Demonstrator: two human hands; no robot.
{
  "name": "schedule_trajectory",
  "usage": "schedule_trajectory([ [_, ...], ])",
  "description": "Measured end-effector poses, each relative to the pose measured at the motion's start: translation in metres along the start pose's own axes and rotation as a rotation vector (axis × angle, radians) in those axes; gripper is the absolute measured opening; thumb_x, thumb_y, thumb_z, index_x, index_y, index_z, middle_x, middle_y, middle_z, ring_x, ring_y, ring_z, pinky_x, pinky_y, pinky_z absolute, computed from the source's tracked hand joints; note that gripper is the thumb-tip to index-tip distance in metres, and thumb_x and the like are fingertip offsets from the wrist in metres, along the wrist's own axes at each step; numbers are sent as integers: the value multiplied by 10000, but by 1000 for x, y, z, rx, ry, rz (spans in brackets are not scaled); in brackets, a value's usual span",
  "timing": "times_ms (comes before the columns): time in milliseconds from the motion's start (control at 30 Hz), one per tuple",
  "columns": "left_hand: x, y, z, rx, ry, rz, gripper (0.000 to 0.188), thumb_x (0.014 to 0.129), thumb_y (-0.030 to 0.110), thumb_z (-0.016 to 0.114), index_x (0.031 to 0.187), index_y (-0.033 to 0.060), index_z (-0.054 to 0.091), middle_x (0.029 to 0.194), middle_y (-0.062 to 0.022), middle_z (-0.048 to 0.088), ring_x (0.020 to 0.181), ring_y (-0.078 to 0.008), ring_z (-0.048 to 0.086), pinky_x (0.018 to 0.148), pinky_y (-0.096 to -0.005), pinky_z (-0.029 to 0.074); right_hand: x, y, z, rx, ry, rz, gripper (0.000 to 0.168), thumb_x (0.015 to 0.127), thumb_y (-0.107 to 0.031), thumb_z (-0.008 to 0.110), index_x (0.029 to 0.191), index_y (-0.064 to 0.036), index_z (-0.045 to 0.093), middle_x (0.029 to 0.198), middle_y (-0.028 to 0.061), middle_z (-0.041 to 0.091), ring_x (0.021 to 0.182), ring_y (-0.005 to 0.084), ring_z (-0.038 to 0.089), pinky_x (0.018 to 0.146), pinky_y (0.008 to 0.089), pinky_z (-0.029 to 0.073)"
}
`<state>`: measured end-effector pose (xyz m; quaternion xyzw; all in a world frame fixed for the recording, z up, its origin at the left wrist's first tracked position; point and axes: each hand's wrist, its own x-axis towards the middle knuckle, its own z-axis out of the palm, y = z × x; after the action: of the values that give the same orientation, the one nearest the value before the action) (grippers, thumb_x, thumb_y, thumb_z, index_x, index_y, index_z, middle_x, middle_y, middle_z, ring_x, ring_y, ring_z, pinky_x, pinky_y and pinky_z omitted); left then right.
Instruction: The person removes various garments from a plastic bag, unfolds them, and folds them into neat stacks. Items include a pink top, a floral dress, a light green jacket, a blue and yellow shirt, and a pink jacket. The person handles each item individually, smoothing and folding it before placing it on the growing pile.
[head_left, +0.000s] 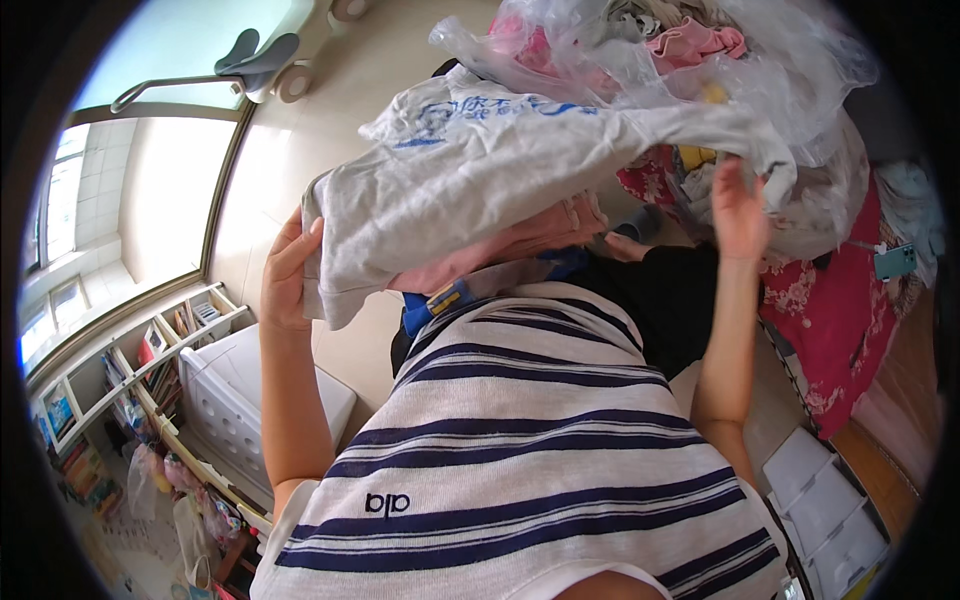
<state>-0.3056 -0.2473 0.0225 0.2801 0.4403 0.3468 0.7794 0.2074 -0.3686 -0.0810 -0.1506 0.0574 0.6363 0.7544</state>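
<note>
A light grey cloth garment (480, 187) with blue printed writing stretches in front of me at waist height. At its left edge my left hand (289, 270) pinches the hem, thumb on top. My right hand (741, 214), slightly blurred, is at the narrow right end of the garment, its fingertips against the fabric; whether they grip it is not clear. Pink clothing (510, 244) lies below the garment, by my lap, partly covered. A blue fabric piece with a yellow patch (448, 298) shows at my waist.
Clear plastic bags (802, 67) full of clothes stand ahead on the right. A red floral cloth (825, 322) and a phone (895, 261) are at the right. White drawers (825, 502) sit low right. At left are a white plastic box (225, 405), a shelf (142, 367) and a glass door (165, 195).
</note>
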Motion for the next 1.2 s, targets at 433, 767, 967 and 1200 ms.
schedule_trajectory([
  [433,-16,-24,54,-251,-49,6,418,989,116,427,1380,-27,391,1269,-218,564,1095,-303,627,936,-421,533,-52,178,60,-315,-22,886,485,995,-405,489,1290,-21,518,1287,155,580,1113,260,625,850,358,555],
  [767,-25,-14,76,-278,-90,130,410,987,143,422,1362,-23,423,1272,-202,570,1124,-273,611,968,-393,498,-47,207,86,-169,-14,334,623,946,-390,569,1437,-72,354,1443,134,432,1365,278,367,1120,435,297],
  [967,-30,-19,74,-237,-33,92,531,938,56,443,1441,-43,306,1312,-205,534,1130,-256,608,984,-346,486,-49,172,67,-503,-7,46,576,911,-293,592,1377,2,426,1320,126,541,1238,240,501,1060,408,365],
  [1200,-42,-37,50,-159,15,-237,551,898,5,472,1427,-48,330,1313,-192,535,1137,-256,599,961,-343,506,-94,160,72,-841,365,200,349,895,-111,677,1173,-14,489,1048,107,634,904,117,607,798,238,488],
])
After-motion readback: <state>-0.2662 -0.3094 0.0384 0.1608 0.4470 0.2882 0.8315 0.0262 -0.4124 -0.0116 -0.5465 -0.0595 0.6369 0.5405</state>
